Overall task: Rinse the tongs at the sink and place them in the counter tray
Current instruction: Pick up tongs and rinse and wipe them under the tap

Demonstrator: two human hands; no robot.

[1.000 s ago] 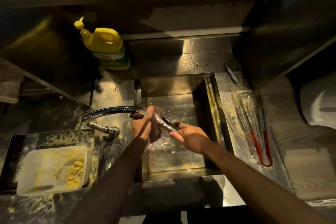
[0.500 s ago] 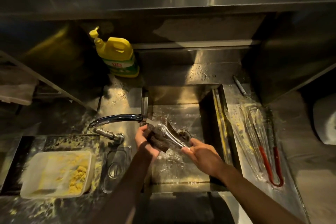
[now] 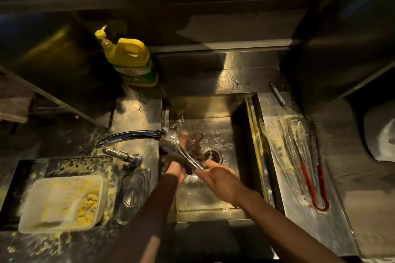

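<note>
Tongs (image 3: 181, 155) now under tap (image 3: 128, 135); wet sink (image 3: 205, 104)

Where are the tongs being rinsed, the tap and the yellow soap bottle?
tongs (image 3: 177, 150): head view, perforated metal end under the water.
tap (image 3: 128, 135): head view, curved chrome spout.
yellow soap bottle (image 3: 130, 56): head view, yellow body.

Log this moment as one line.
step: rinsing; tongs: under running faucet, over sink; right hand: grips handle; left hand: under tongs
</note>
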